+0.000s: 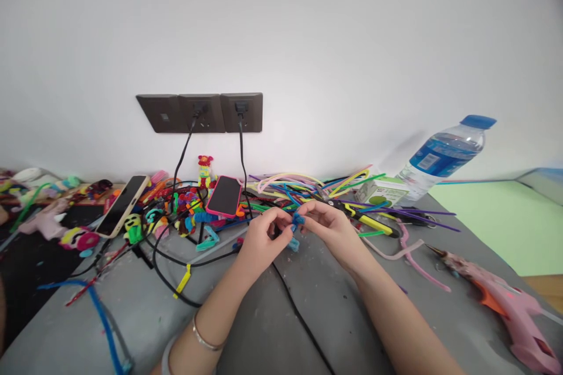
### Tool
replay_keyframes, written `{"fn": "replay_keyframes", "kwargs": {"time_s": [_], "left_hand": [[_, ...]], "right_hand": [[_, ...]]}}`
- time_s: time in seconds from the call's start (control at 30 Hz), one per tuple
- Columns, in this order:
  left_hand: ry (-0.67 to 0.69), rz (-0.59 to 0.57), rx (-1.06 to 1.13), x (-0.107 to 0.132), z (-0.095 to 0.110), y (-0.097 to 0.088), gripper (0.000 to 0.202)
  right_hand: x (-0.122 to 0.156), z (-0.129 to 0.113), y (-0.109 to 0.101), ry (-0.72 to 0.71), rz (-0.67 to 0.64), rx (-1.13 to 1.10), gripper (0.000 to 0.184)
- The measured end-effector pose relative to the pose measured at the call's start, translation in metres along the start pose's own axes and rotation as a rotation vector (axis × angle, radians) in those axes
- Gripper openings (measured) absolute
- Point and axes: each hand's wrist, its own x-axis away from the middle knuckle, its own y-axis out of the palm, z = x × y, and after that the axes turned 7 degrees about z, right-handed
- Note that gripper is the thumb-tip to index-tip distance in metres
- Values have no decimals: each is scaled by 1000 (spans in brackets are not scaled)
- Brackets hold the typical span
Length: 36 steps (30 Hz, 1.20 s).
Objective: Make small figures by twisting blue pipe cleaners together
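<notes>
My left hand (263,241) and right hand (329,226) are drawn close together, fingertips of each pinched onto a small blue pipe cleaner (298,221) held just above the grey surface (308,304), in front of the heap of coloured pipe cleaners (290,184). The water bottle (442,155) to my right wears a blue label, and the small green box (380,193) beside it has print, both too small to read.

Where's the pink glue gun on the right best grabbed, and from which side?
Probably by its handle, from the near right: the pink glue gun lies flat, nozzle pointing far-left, handle end nearest the person.
</notes>
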Motion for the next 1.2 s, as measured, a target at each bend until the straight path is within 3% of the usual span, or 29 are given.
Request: {"fn": "replay_keyframes", "kwargs": {"time_s": [0.3,0.67,0.93,1.2], "left_hand": [[-117,27,52,0,-2,2,7],[-109,-36,68,1,4,3,11],[-184,-33,244,1,-3,5,19],[-132,37,40,2,3,4,16]], "right_hand": [[-1,4,1,-30,-5,54,21],[-1,3,1,-92,60,108,21],[0,-2,2,-85,-19,74,20],[-1,6,3,-48,-37,88,21]]}}
